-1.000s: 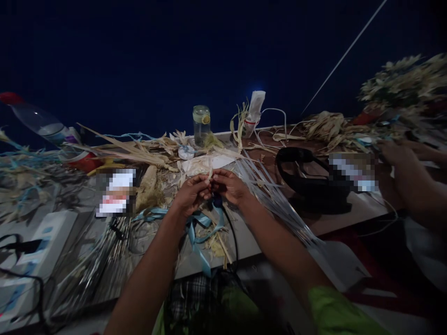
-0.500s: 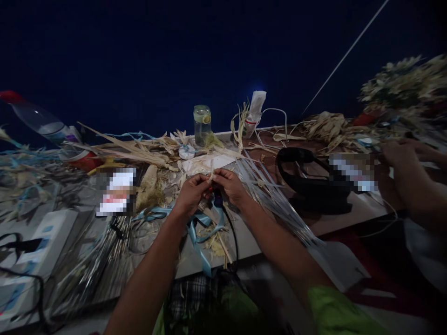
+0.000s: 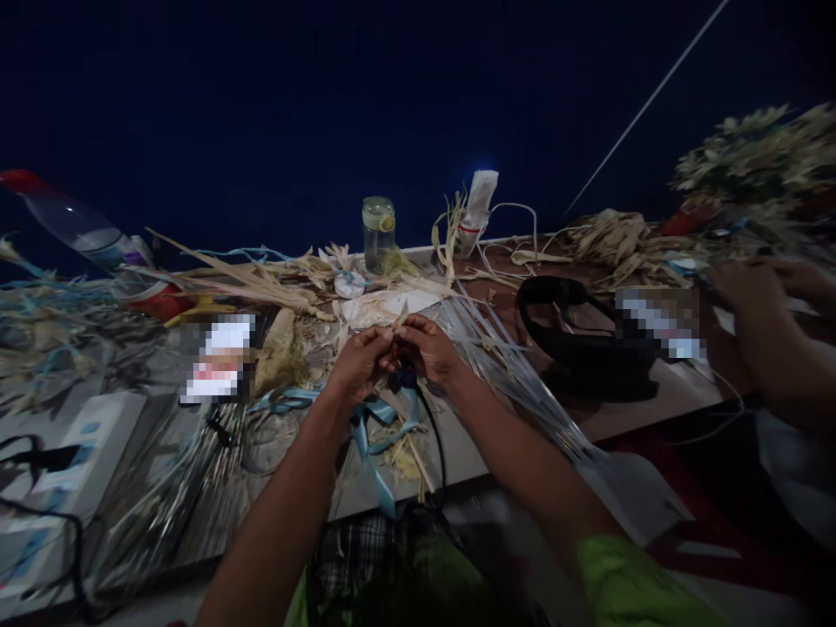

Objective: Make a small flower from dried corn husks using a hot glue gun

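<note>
My left hand (image 3: 360,361) and my right hand (image 3: 432,350) meet over the middle of the table, fingertips almost touching. Both pinch a small pale strip of dried corn husk (image 3: 402,313), whose tip sticks up above the fingers. Its lower part is hidden by the fingers. Below the hands lies light-blue ribbon (image 3: 371,466), one end hanging over the table edge. A black cable (image 3: 439,435) runs down beside my right wrist. White paper (image 3: 411,302) lies just beyond the fingertips, with husk scraps around it.
Clear plastic strips (image 3: 522,374) and a black headset-like object (image 3: 555,348) lie to the right. Farther right are another person's hands (image 3: 751,292). A lidded bottle (image 3: 379,235) stands at the back. Thin wires (image 3: 189,488) and a power strip (image 3: 78,470) lie left.
The husk strip has turned between my fingers; its tip now leans to the right and shows less. My hands have barely shifted.
</note>
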A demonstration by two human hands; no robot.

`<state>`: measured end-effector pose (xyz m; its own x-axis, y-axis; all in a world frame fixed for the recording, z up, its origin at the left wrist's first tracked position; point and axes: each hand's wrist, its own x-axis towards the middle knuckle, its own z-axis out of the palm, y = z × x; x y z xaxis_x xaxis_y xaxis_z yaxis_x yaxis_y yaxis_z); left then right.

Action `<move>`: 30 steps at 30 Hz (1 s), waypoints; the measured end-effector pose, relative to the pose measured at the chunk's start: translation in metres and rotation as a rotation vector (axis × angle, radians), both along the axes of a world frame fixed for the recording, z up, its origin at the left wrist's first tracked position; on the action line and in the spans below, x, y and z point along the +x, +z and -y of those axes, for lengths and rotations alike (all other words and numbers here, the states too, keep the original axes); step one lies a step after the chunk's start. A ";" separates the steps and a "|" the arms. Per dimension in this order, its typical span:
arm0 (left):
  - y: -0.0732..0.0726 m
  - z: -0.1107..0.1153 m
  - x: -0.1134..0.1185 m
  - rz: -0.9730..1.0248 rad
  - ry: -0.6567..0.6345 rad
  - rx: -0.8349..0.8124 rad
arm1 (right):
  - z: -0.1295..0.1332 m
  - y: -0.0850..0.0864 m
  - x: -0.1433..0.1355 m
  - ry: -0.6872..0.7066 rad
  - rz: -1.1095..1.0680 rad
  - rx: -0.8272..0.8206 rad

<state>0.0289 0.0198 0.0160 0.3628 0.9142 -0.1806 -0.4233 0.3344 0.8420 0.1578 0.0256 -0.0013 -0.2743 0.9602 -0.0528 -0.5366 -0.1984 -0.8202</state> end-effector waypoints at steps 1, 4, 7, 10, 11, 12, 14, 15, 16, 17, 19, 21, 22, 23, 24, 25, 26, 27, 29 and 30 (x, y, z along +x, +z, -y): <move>0.000 0.000 0.000 0.004 -0.006 -0.007 | 0.000 -0.001 0.000 -0.005 0.002 -0.013; -0.001 -0.001 0.000 0.010 0.000 -0.012 | -0.001 -0.002 -0.002 -0.016 0.009 -0.036; 0.001 -0.002 0.000 -0.004 0.031 -0.008 | -0.003 -0.001 -0.001 -0.021 -0.012 -0.020; 0.004 -0.001 0.000 -0.033 0.074 0.001 | -0.003 0.001 0.003 -0.035 -0.053 0.013; 0.005 -0.001 0.000 -0.039 0.088 0.003 | -0.003 0.001 0.004 -0.033 -0.063 0.018; 0.006 -0.001 0.001 -0.042 0.101 0.004 | -0.003 0.002 0.004 -0.027 -0.069 0.021; 0.006 0.000 0.001 -0.048 0.123 0.006 | -0.002 0.003 0.004 -0.016 -0.072 0.018; 0.006 0.000 0.002 -0.054 0.135 0.008 | -0.001 0.003 0.004 -0.012 -0.071 0.016; 0.006 0.000 0.003 -0.062 0.150 0.009 | 0.000 0.003 0.003 -0.010 -0.066 0.014; 0.006 0.000 0.003 -0.067 0.167 0.012 | 0.000 0.003 0.002 -0.010 -0.060 0.010; 0.004 0.000 0.003 -0.063 0.181 0.017 | 0.000 0.003 0.001 -0.006 -0.046 0.001; 0.003 0.000 0.003 -0.035 0.158 0.016 | 0.000 0.003 0.001 -0.001 -0.042 0.004; 0.003 -0.001 0.002 -0.021 0.138 0.012 | 0.000 0.003 0.002 -0.002 -0.042 0.012; 0.003 -0.001 0.001 -0.009 0.118 0.007 | 0.000 0.004 0.003 -0.008 -0.042 0.020; 0.003 -0.002 0.001 -0.001 0.104 0.001 | 0.000 0.005 0.004 -0.015 -0.039 0.028; 0.003 -0.002 0.000 0.004 0.099 -0.005 | 0.000 0.006 0.005 -0.023 -0.035 0.034; 0.004 -0.002 -0.001 0.007 0.097 -0.010 | 0.000 0.007 0.006 -0.031 -0.031 0.040; 0.004 -0.003 -0.002 0.009 0.095 -0.012 | 0.000 0.008 0.007 -0.037 -0.027 0.048; 0.004 -0.004 -0.003 0.017 0.095 -0.011 | -0.001 0.010 0.009 -0.051 -0.025 0.067; 0.004 -0.004 -0.003 0.023 0.098 -0.009 | -0.001 0.010 0.011 -0.060 -0.028 0.078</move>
<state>0.0255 0.0243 0.0202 0.2760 0.9438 -0.1819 -0.4738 0.2983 0.8286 0.1684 0.0269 0.0091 -0.2169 0.9758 0.0293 -0.5684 -0.1018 -0.8164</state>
